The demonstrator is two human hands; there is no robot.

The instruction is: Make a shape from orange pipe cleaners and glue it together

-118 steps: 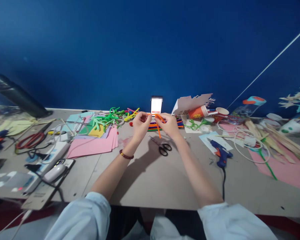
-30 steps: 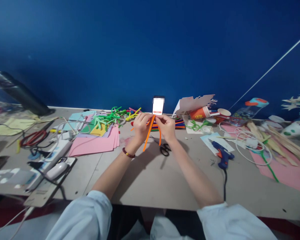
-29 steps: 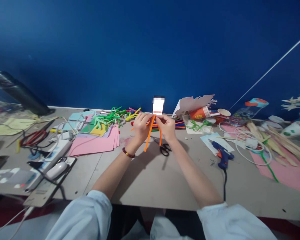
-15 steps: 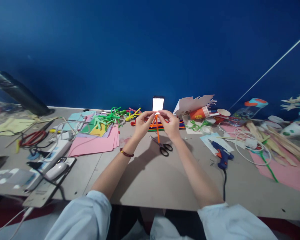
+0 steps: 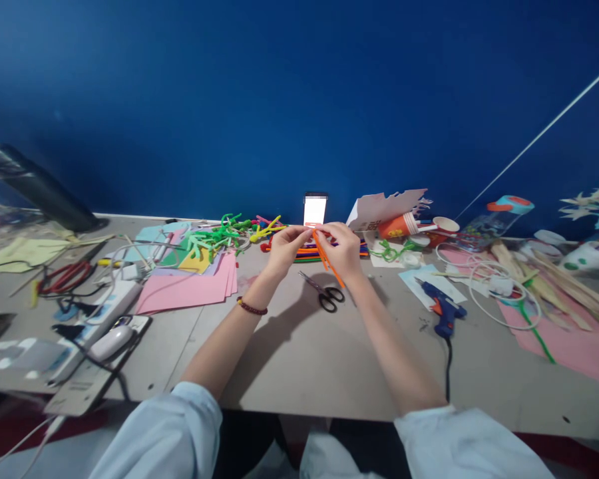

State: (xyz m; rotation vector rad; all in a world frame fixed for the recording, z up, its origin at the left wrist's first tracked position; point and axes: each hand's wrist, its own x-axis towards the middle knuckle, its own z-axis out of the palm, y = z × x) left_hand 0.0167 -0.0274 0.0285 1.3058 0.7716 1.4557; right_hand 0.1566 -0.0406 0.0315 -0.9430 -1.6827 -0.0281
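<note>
Deep blue wall point(image 5: 229, 100) closes off the back of a grey board surface point(image 5: 279, 359) crowded with craft supplies. Two forearms reach out from pale blue sleeves point(image 5: 154, 432) and lift the hands above its middle, probably to keep the work clear of the clutter. The left hand point(image 5: 288, 249), a dark red bead bracelet point(image 5: 252, 309) on its wrist, and the right hand point(image 5: 340, 251) meet close together, each in a narrow grip on an orange pipe cleaner point(image 5: 328, 261), whose free end slants down past the right hand in mid-air. Just behind the hands lies a bundle of coloured pipe cleaners point(image 5: 304, 253), laid straight, which seems to keep fresh lengths easy to draw, and black-handled scissors point(image 5: 324, 299) rest just below them, within easy reach. A smartphone point(image 5: 314, 211) stands upright against the wall, its lit screen angled toward the person, apparently for viewing hands-free. Green pipe-cleaner shapes point(image 5: 214, 236) sit to the left above sheets of pink paper point(image 5: 184, 283). To the right, a blue glue gun point(image 5: 444, 314) lies on its side, its nozzle over a pale card point(image 5: 412, 276), likely there to catch drips.
</note>
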